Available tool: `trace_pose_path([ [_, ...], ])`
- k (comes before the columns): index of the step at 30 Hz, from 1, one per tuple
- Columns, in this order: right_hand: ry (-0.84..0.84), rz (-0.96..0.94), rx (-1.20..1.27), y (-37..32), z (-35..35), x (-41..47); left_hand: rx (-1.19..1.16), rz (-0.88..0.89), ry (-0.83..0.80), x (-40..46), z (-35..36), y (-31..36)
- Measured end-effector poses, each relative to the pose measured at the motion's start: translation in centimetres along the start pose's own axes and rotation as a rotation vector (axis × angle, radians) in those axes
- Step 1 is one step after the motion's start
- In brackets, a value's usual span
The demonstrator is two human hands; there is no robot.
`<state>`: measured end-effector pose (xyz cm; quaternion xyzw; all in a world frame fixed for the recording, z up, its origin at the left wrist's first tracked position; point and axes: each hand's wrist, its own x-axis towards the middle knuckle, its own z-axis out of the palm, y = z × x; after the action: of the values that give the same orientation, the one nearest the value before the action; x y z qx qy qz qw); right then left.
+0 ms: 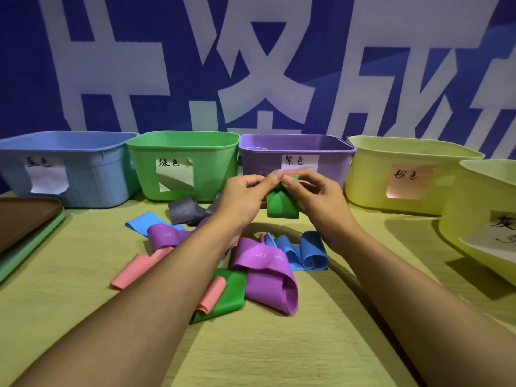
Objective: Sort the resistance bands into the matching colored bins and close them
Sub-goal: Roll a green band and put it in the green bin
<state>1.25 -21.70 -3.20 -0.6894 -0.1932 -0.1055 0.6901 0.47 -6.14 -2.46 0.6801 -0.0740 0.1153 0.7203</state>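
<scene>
Left hand [245,195] and right hand [310,191] both pinched the folded green rubber resistance band [282,206], held above the desk's far edge before the green plastic bin [181,166]. Risk: the slack band could slip free into the neighbouring purple plastic bin [296,157].

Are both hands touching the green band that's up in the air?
Touching. The head view shows the left hand and right hand pinching the green band at its top.
</scene>
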Motion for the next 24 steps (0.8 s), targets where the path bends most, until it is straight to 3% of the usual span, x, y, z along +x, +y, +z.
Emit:
trace_pose_path([
  [8, 0.095, 0.222, -0.017, -1.2, 0.2, -0.3, -0.055, 0.04, -0.053, -0.3, 0.3, 0.4],
  [17, 0.098, 0.186, -0.049, -1.7, 0.3, -0.7, -0.052, 0.088, -0.088, -0.6, 0.4, 0.5],
  [24, 0.051, 0.14, 0.011, -1.2, 0.1, -0.5, -0.082, 0.023, -0.104, -0.3, 0.1, 0.4],
])
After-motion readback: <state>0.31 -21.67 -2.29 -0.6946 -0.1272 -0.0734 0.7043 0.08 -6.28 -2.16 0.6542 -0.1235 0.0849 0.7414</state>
